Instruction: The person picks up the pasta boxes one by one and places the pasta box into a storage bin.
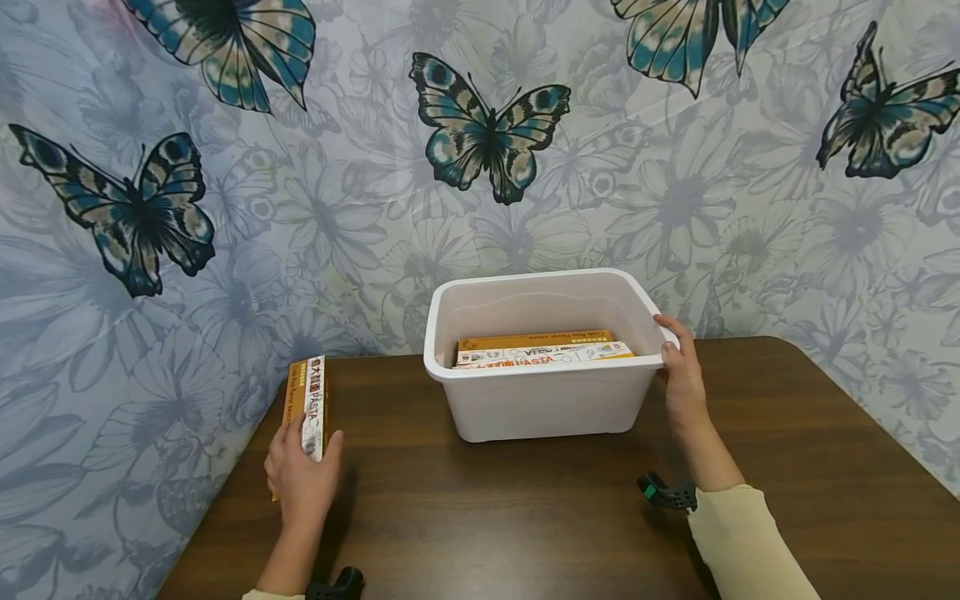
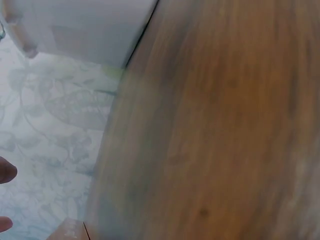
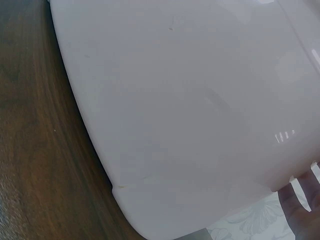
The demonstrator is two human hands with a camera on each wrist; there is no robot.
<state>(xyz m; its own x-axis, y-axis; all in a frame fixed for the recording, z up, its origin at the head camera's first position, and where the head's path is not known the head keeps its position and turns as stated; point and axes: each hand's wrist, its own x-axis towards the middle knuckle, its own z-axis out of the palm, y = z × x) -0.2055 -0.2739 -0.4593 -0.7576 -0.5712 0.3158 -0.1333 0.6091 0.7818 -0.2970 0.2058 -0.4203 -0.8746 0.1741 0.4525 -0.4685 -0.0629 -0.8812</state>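
At the table's left side my left hand (image 1: 303,475) grips a pasta box (image 1: 314,400), orange with a white printed strip. The hand covers the box's near end, and the thumb lies toward the right. The left wrist view is blurred, with only fingertips (image 2: 6,171) at its left edge. My right hand (image 1: 684,379) holds the right rim of a white plastic bin (image 1: 551,408), thumb on the near side of the corner. Orange-and-white pasta boxes (image 1: 536,342) lie inside, partly hidden by the front wall. The right wrist view shows the bin's smooth side (image 3: 185,100) and fingers (image 3: 290,202) at lower right.
A dark brown wooden table (image 1: 480,517) bears the bin near its back edge. Behind it rises a pale floral wall (image 1: 337,217) with blue butterflies. Black bands with cameras sit on both wrists, the right one (image 1: 667,493) just above the table.
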